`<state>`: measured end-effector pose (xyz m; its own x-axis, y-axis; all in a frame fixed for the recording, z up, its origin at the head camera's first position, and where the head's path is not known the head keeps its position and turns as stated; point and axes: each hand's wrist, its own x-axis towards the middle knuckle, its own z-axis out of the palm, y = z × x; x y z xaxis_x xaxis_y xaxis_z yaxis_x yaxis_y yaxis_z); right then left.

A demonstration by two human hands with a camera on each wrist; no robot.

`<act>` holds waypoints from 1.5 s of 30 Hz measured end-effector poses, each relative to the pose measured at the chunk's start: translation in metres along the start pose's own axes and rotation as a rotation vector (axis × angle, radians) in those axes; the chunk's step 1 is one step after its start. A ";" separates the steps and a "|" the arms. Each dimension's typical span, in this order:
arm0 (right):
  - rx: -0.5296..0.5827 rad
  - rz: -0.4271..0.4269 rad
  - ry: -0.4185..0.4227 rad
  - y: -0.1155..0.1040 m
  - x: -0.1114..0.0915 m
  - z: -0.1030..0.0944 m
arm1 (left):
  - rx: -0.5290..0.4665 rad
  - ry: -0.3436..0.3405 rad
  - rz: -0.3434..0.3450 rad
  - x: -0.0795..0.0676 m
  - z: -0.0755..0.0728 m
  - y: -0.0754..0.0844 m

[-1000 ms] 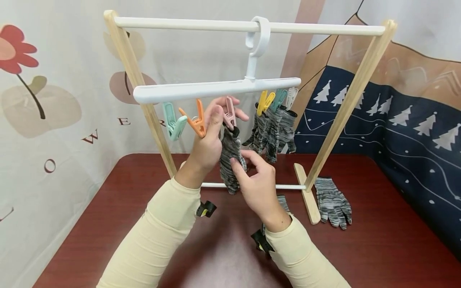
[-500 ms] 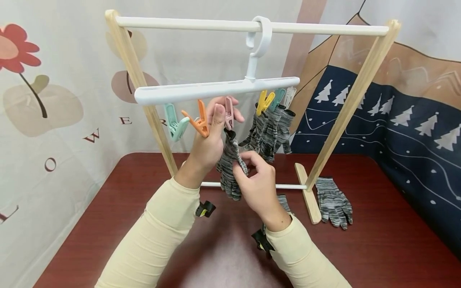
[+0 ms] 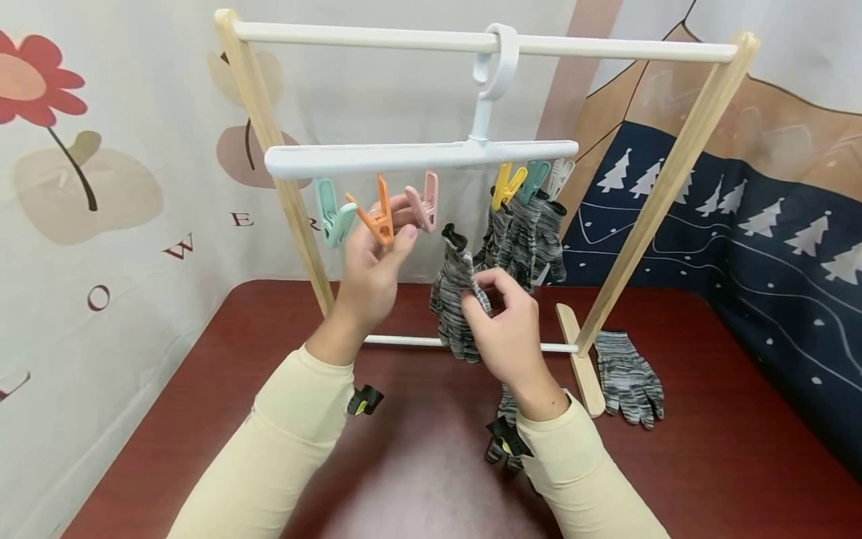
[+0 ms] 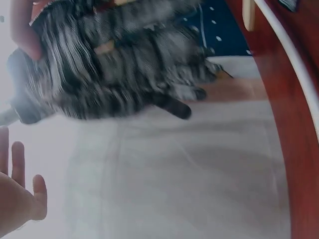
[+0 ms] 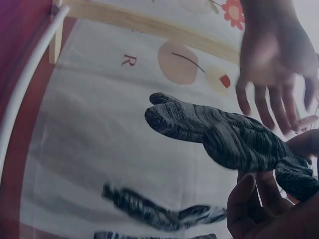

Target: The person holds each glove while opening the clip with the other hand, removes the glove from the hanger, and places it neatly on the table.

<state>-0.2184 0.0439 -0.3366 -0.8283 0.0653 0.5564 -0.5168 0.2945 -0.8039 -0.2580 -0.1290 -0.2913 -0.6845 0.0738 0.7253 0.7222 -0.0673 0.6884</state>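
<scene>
Grey marled glove [image 3: 458,299], cuff up, fingers down: hangs below and apart from pink clip [image 3: 426,213] | right hand [image 3: 508,329]: grip pinches the glove's edge | left hand [image 3: 373,275]: grip loose, fingers extended, near orange clip [image 3: 381,227] under white hanger [image 3: 404,156] | clipped gloves [image 3: 535,236]: at hanger's right end | flat glove [image 3: 629,378]: on counter [image 3: 404,457], beside rack foot [image 3: 589,380]

Glare pales the tabletop [image 3: 397,486], and the left wrist view blurs the gloves [image 4: 134,59].

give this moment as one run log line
right hand: pinches gray glove | left hand: by pink clip | gray glove: clear of pink clip | yellow clip, teal clip, white clip: hold hanging gloves
</scene>
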 end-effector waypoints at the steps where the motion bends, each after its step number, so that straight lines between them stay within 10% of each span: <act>1: -0.003 0.004 0.004 0.000 0.001 -0.001 | 0.028 0.018 0.013 -0.003 -0.003 -0.001; 11: 0.003 -0.005 0.005 -0.002 0.002 -0.006 | 0.431 0.534 0.298 -0.032 -0.040 -0.015; 15: 0.015 0.000 0.012 -0.003 0.001 -0.006 | 0.567 0.692 0.184 -0.035 -0.050 -0.012; 26: 0.012 0.008 -0.004 -0.004 -0.001 -0.006 | 0.430 0.419 -0.461 -0.056 -0.091 -0.069; 36: -0.021 0.094 -0.103 -0.002 -0.006 -0.009 | 0.499 0.348 -0.421 -0.056 -0.096 -0.083; 45: -0.032 0.209 -0.218 0.009 -0.025 -0.010 | 0.773 0.360 -0.455 -0.063 -0.095 -0.079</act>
<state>-0.2007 0.0549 -0.3558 -0.9446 -0.0773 0.3190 -0.3263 0.3266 -0.8870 -0.2816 -0.2230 -0.3904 -0.8118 -0.3867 0.4376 0.1582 0.5757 0.8022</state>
